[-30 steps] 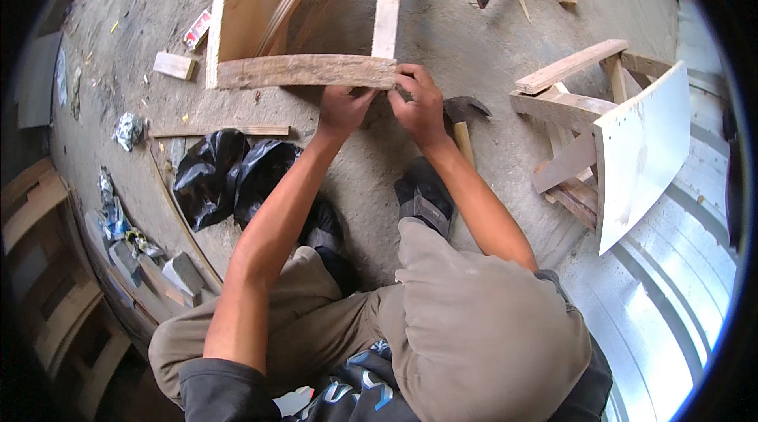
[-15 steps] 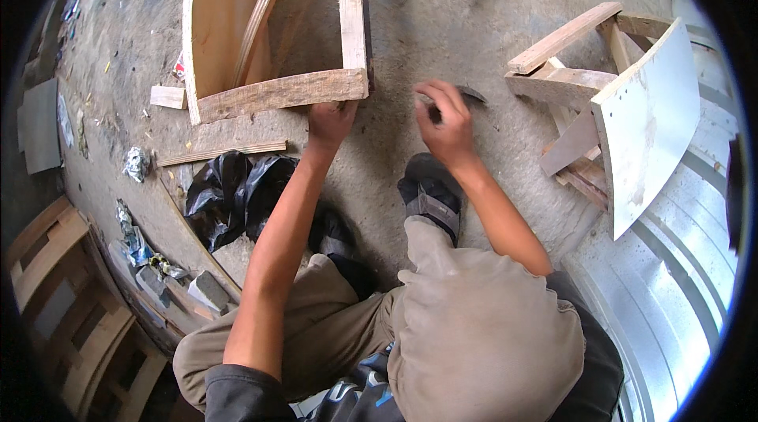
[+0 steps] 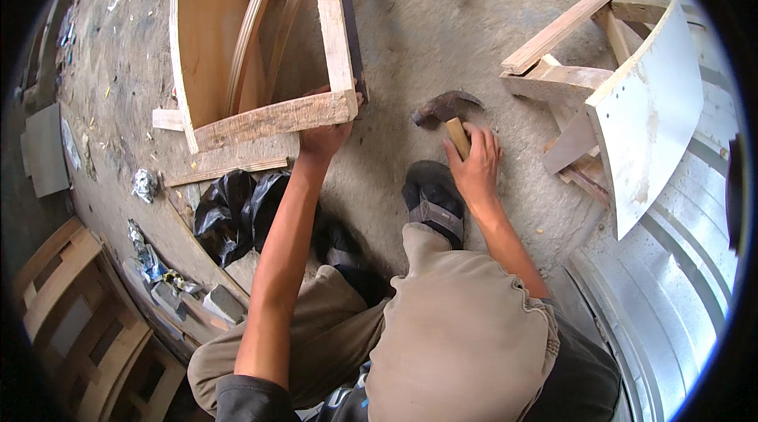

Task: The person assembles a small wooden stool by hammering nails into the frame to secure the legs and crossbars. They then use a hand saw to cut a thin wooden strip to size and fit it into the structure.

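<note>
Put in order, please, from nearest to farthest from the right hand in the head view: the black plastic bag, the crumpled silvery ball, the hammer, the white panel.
1. Hammer: right at the right hand, its handle by the fingers.
2. White panel: to the hand's right.
3. Black plastic bag: to the left, past the left forearm.
4. Crumpled silvery ball: farther left, on the floor.

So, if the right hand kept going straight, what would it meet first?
The hammer, it seems: its wooden handle lies at the right hand, though whether they touch is unclear.
</note>
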The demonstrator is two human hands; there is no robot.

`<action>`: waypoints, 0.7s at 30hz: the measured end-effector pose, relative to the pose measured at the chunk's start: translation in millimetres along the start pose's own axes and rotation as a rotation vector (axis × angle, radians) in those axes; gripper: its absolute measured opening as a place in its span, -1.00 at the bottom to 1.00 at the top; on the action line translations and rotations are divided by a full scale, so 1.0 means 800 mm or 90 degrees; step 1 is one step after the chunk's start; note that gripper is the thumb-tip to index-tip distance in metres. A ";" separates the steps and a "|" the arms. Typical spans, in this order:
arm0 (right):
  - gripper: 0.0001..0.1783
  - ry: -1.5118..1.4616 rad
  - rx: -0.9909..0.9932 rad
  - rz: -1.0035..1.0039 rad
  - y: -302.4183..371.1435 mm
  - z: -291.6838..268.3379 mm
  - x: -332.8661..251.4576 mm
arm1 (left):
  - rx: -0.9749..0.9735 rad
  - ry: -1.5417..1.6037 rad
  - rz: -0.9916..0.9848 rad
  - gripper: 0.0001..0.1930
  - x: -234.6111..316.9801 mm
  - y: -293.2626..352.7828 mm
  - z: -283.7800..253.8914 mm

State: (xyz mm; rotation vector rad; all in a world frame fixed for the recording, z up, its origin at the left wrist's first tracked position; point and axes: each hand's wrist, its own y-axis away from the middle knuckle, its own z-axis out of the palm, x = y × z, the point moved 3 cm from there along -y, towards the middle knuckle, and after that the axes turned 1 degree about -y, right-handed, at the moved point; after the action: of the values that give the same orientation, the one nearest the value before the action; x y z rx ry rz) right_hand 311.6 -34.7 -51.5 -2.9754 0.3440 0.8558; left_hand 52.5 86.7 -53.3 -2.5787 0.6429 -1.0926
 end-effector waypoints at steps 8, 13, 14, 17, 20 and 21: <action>-0.60 -0.207 -0.092 0.037 -0.018 0.001 0.009 | 0.025 0.178 -0.097 -0.94 -0.009 0.006 0.005; -0.60 -0.439 -0.135 0.072 -0.024 -0.006 -0.050 | -0.002 0.128 -0.085 -0.94 -0.001 0.001 0.001; -0.57 -0.467 -0.130 0.048 -0.027 -0.012 -0.065 | -0.011 0.089 -0.057 -0.93 0.000 0.000 -0.001; -0.54 -0.428 -0.126 -0.020 -0.034 -0.013 -0.093 | -0.016 0.046 -0.019 -0.89 0.002 -0.003 -0.005; -0.55 -0.401 -0.092 -0.145 -0.034 0.000 -0.105 | -0.018 -0.009 0.023 -0.83 -0.005 0.005 -0.003; -0.57 -0.392 -0.075 -0.175 -0.034 0.004 -0.108 | -0.011 -0.014 0.027 -0.81 -0.008 0.005 -0.001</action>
State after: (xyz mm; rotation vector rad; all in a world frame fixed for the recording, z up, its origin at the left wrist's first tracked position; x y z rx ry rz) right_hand 244.7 9.4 -9.5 -2.5691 -0.1371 1.7037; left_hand 46.8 86.0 -58.1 -2.5762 0.7002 -1.0477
